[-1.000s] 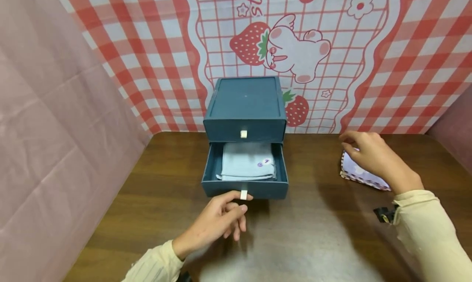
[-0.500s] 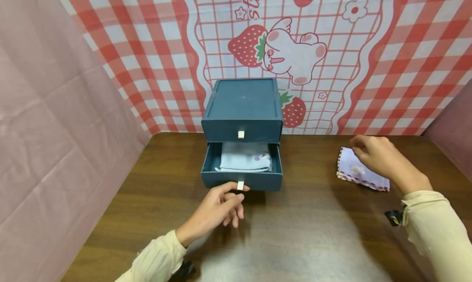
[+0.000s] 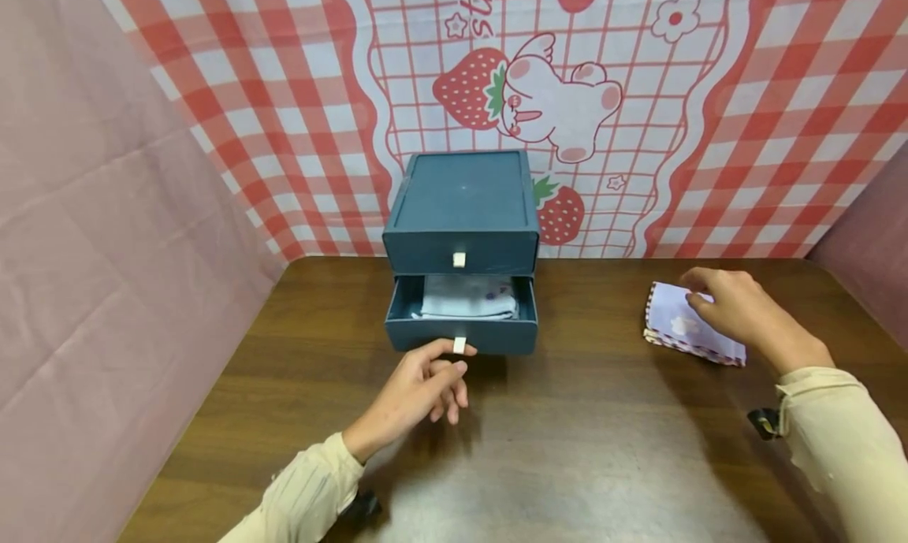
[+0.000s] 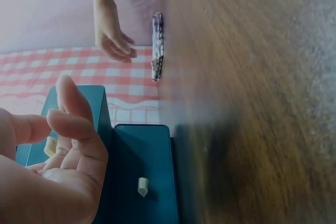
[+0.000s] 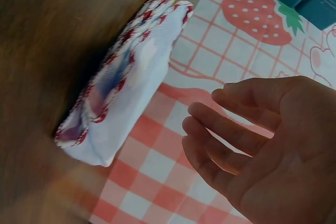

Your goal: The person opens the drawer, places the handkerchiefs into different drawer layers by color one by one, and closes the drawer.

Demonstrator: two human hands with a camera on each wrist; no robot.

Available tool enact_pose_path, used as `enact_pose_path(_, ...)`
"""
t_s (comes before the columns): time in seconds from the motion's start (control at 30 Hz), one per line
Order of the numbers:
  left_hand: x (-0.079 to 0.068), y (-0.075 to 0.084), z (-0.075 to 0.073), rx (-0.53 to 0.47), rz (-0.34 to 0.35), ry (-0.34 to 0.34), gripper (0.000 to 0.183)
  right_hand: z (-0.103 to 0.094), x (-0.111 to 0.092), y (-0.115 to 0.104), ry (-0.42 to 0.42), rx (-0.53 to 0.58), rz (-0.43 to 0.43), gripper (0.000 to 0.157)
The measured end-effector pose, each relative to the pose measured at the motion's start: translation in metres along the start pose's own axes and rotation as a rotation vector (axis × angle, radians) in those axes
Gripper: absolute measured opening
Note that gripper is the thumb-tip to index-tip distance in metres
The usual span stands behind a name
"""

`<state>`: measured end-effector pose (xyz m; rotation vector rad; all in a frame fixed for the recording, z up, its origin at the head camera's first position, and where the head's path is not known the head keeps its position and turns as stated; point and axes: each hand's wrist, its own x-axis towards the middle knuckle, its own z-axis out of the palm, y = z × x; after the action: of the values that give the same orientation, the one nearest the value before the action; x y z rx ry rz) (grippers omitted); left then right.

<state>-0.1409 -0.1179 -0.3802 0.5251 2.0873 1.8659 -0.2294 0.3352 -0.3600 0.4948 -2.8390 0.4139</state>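
Note:
A teal drawer unit (image 3: pixel 461 192) stands at the back of the table, its middle drawer (image 3: pixel 418 334) pulled partly out. My left hand (image 3: pixel 404 389) is at that drawer's front, the index finger lying behind the white pull tab (image 3: pixel 459 345) and the other fingers loose below. Inside the drawer lies a folded pale cloth (image 3: pixel 464 297) with small purple marks. My right hand (image 3: pixel 738 310) hovers with loosely bent fingers over the right end of a folded lavender cloth (image 3: pixel 670 310), which has a white flower and dark-and-white trim. The right wrist view shows the hand (image 5: pixel 273 145) apart from this cloth (image 5: pixel 131 87).
Below the pulled-out drawer, the left wrist view shows a bottom drawer (image 4: pixel 142 156) pushed in, with its own pull tab (image 4: pixel 143 186). A red-checked strawberry curtain (image 3: pixel 298 117) hangs behind the table (image 3: pixel 567 448). Pink fabric (image 3: pixel 106 251) hangs at the left.
The middle drawer has slid inward with my left hand following, so less of the pale cloth shows. My right hand has shifted slightly right, uncovering more of the lavender cloth.

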Motion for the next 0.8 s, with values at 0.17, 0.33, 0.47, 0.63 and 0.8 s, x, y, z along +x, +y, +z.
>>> enact_pose_path(0.17, 0.004, -0.001, -0.002, 0.005, 0.001, 0.008, 0.028, 0.002, -0.002, 0.007, -0.027, 0.001, 0.005, 0.024)
enact_pose_path(0.33, 0.009, 0.0, -0.003, 0.008, 0.001, 0.012, 0.028, 0.004, -0.005, 0.014, -0.028, -0.005, 0.006, 0.025)
enact_pose_path(0.47, 0.013, 0.001, -0.004, 0.017, -0.007, 0.015, 0.029, 0.005, -0.006, 0.021, -0.037, -0.014, -0.003, 0.025)
enact_pose_path(0.63, 0.018, 0.001, -0.006, 0.026, -0.008, 0.015, 0.028, 0.007, -0.008, 0.028, -0.061, -0.021, 0.011, 0.028)
enact_pose_path(0.8, 0.025, 0.0, -0.009, 0.025, 0.007, 0.019, 0.029, 0.01, -0.01, 0.037, -0.084, -0.023, 0.032, 0.03)
